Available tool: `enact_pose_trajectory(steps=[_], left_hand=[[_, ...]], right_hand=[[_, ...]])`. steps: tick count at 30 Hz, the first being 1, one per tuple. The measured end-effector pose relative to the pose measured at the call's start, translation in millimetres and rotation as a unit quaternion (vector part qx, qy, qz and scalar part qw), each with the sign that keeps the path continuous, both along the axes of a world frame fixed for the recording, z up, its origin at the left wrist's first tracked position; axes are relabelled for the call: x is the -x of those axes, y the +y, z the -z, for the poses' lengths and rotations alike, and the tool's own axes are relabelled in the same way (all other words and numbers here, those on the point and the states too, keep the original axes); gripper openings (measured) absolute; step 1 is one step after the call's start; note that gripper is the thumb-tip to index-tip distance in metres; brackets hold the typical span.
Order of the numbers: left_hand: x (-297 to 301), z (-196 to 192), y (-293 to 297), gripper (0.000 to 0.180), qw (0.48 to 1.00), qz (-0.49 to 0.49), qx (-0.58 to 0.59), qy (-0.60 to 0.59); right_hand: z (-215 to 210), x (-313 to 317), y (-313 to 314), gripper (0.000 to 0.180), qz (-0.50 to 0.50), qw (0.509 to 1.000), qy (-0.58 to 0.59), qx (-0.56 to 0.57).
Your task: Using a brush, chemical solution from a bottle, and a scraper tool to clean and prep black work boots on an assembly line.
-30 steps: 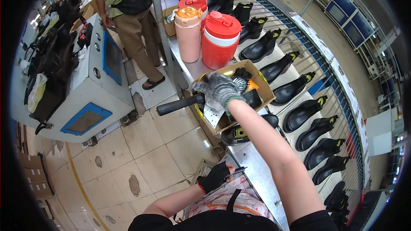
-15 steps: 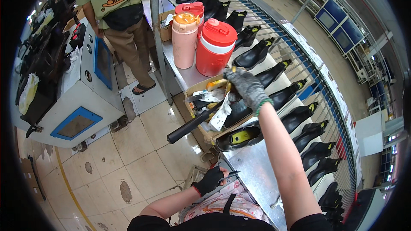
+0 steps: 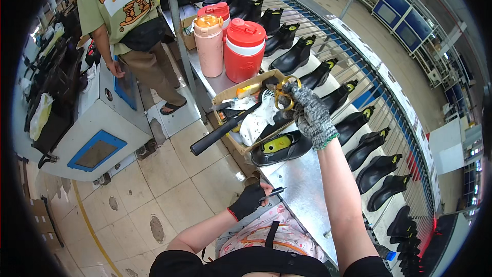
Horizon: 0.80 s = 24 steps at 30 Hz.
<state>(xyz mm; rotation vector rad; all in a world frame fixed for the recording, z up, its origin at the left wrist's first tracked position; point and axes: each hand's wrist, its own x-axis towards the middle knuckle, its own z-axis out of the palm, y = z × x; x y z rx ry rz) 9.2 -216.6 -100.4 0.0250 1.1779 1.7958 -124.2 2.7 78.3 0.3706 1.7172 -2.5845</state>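
Observation:
My right hand (image 3: 311,113), in a grey knitted glove with a green cuff, is closed on scissors (image 3: 283,97) with yellow ring handles, just above the right side of an open cardboard box (image 3: 238,146). The blades cannot be made out. Inside the box lie a white cloth (image 3: 257,123), a black-handled tool (image 3: 225,129) sticking out over the near left edge, and an orange-yellow item (image 3: 248,91). Lower down, my left hand (image 3: 251,200), in a black fingerless glove, grips a slim dark pen-like tool (image 3: 275,191). A black boot (image 3: 282,147) with a yellow-green insole lies before the box.
Behind the box stand a red jug (image 3: 245,56) and a pink bottle (image 3: 208,51). Black boots (image 3: 293,55) line a roller conveyor (image 3: 379,92) on the right. A metal post (image 3: 179,36) rises at left, near another person (image 3: 128,25) and a white machine (image 3: 110,123).
My right hand has come up out of the box toward me, with the scissors in it. My left hand keeps its hold. The other person's arm now reaches toward the far boots.

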Motion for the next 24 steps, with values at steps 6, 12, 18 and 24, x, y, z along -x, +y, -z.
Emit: enact_pose_trajectory(steps=[6, 12, 18, 24], left_hand=[[-9, 3, -2, 0.022, 0.999, -0.030, -0.011, 0.012], [-6, -2, 4, 0.026, 0.998, -0.031, -0.006, -0.053], [6, -8, 21, 0.029, 0.999, -0.016, -0.005, -0.039], [-2, -19, 22, 0.030, 1.000, -0.012, 0.006, 0.009]], right_hand=[[-17, -39, 6, 0.033, 0.037, 0.984, 0.125, 0.122], [35, -142, 48, 0.042, 0.066, 0.982, 0.108, 0.139], [74, -215, 60, 0.048, 0.112, 0.981, 0.028, 0.158], [112, -277, 55, 0.049, 0.177, 0.982, 0.028, -0.053]])
